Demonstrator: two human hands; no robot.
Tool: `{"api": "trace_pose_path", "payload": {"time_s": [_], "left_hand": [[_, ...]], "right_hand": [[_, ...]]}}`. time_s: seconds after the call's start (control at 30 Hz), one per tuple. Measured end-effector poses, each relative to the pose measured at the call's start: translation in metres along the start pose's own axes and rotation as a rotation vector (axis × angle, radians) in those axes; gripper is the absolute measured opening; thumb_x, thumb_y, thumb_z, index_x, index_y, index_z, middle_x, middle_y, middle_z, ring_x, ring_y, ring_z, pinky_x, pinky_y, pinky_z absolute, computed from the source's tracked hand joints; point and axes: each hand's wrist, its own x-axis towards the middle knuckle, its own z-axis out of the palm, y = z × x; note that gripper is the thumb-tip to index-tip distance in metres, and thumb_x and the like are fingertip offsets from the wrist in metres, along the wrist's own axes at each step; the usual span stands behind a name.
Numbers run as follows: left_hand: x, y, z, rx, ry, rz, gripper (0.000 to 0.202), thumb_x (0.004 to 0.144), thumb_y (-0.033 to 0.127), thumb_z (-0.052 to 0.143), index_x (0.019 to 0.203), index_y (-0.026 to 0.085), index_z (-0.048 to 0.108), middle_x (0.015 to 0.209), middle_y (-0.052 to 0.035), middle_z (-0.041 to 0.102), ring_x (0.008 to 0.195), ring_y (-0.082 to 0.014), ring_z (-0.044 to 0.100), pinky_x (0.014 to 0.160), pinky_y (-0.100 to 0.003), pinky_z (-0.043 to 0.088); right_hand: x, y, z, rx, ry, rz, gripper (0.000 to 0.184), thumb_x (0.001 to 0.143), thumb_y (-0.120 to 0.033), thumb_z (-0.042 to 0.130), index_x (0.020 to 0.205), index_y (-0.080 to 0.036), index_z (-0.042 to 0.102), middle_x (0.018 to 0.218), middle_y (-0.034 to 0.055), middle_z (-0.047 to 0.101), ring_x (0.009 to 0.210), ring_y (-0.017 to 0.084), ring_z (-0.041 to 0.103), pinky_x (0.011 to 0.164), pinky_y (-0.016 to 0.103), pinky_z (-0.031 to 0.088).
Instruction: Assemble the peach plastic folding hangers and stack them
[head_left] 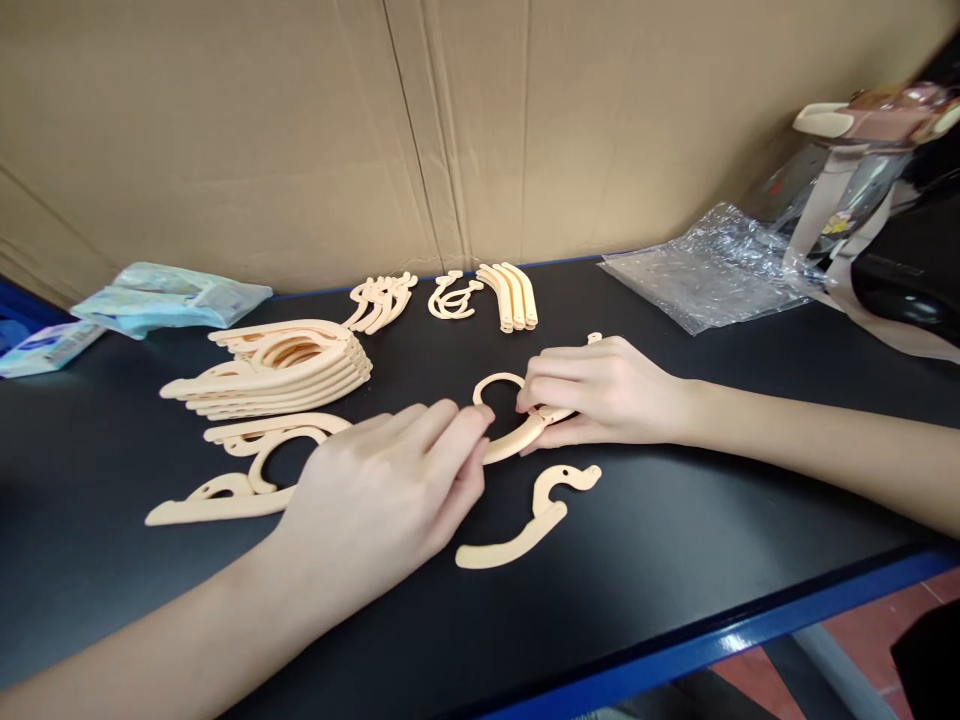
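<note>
Both hands are at a cream plastic folding hanger piece (pixel 514 440) with a round hook, just above the black table. My left hand (pixel 394 475) is closed, pinching the left end of its curved arm. Around the right part of the same piece, my right hand (pixel 600 390) has its fingers closed, hiding much of the joint. In front of them lies a separate hanger part (pixel 514 540), a curved arm joined to a small hook. Partly behind my left hand rests a folding hanger (pixel 225 508). Farther back is a stack of folded hangers (pixel 281 370).
At the back lie loose hook pieces (pixel 379 300), a smaller hook group (pixel 452 297) and several straight arms (pixel 517 297). Tissue packs (pixel 172 295) are on the left. A clear plastic bag (pixel 705 270) and a strapped bottle (pixel 862 170) stand right. Cardboard (pixel 300 130) borders the back.
</note>
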Motion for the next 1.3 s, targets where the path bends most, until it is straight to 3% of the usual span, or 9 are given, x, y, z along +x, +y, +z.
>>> {"api": "trace_pose_path", "payload": {"time_s": [0.1,0.2,0.47,0.6,0.8,0.97,1.13,1.23,1.3], "left_hand": [[-0.001,0.004,0.002,-0.036,-0.087,0.053,0.023,0.098,0.021,0.042,0.100,0.015,0.064,0.075,-0.0013,0.061,0.060,-0.0169,0.059,0.044,-0.030,0.036],[-0.001,0.002,0.006,-0.047,-0.153,0.069,0.026,0.099,0.024,0.041,0.103,0.016,0.066,0.080,-0.0034,0.061,0.066,-0.0197,0.061,0.045,-0.030,0.040],[-0.003,0.000,0.012,-0.014,-0.149,-0.012,0.031,0.097,0.025,0.044,0.117,0.009,0.062,0.098,-0.0124,0.064,0.082,-0.0254,0.064,0.059,-0.036,0.054],[-0.002,-0.001,0.011,0.040,-0.153,-0.071,0.030,0.094,0.021,0.042,0.108,0.009,0.065,0.094,-0.0131,0.066,0.077,-0.0267,0.064,0.058,-0.038,0.053],[0.002,-0.002,0.008,0.139,-0.118,-0.100,0.034,0.093,0.022,0.041,0.108,0.004,0.065,0.111,-0.0209,0.067,0.091,-0.0353,0.066,0.065,-0.045,0.056],[0.003,0.000,0.009,-0.021,-0.101,0.054,0.032,0.093,0.015,0.042,0.115,0.012,0.065,0.118,-0.0158,0.066,0.098,-0.0304,0.065,0.071,-0.042,0.057],[-0.001,-0.003,0.012,-0.153,-0.148,-0.035,0.028,0.097,0.023,0.041,0.105,0.013,0.067,0.117,-0.0137,0.064,0.097,-0.0285,0.063,0.075,-0.043,0.057],[-0.003,-0.006,0.013,-0.203,-0.172,-0.098,0.032,0.100,0.029,0.038,0.103,0.012,0.065,0.119,-0.0138,0.063,0.100,-0.0276,0.062,0.074,-0.040,0.057],[-0.004,-0.007,0.013,-0.209,-0.167,-0.131,0.032,0.100,0.029,0.037,0.101,0.012,0.064,0.114,-0.0131,0.064,0.098,-0.0268,0.063,0.071,-0.038,0.057]], "right_hand": [[0.001,0.001,0.000,0.036,-0.005,-0.004,0.045,0.092,-0.059,0.051,0.080,-0.016,0.060,0.072,-0.0018,0.059,0.064,0.010,0.053,0.047,0.024,0.022],[0.003,0.001,0.000,0.077,-0.028,-0.040,0.048,0.093,-0.060,0.048,0.078,-0.016,0.059,0.074,-0.0002,0.061,0.066,0.010,0.053,0.050,0.024,0.026],[0.002,0.000,-0.002,0.087,-0.016,0.024,0.044,0.094,-0.056,0.049,0.080,-0.016,0.062,0.073,0.0014,0.063,0.065,0.012,0.056,0.056,0.024,0.034],[0.002,0.000,-0.002,0.138,-0.040,-0.016,0.041,0.097,-0.052,0.046,0.086,-0.016,0.063,0.078,0.0031,0.065,0.071,0.013,0.058,0.062,0.024,0.040],[0.002,-0.001,-0.001,0.093,0.096,-0.059,0.037,0.099,-0.044,0.046,0.082,-0.015,0.061,0.074,0.0035,0.065,0.067,0.013,0.057,0.061,0.025,0.042],[0.000,-0.001,0.000,0.014,0.170,-0.057,0.038,0.102,-0.040,0.040,0.078,-0.018,0.060,0.069,0.0014,0.064,0.064,0.013,0.056,0.059,0.027,0.041],[0.002,-0.009,-0.005,-0.030,0.162,-0.133,0.037,0.102,-0.036,0.041,0.077,-0.018,0.061,0.068,0.0008,0.062,0.064,0.014,0.053,0.057,0.028,0.038],[0.006,-0.026,-0.012,0.051,0.116,-0.206,0.041,0.100,-0.044,0.043,0.077,-0.016,0.064,0.069,0.0017,0.060,0.064,0.015,0.049,0.057,0.030,0.037],[0.008,-0.039,-0.016,0.119,-0.008,-0.243,0.042,0.096,-0.048,0.048,0.076,-0.015,0.067,0.072,0.0027,0.060,0.066,0.016,0.049,0.060,0.031,0.039]]}}
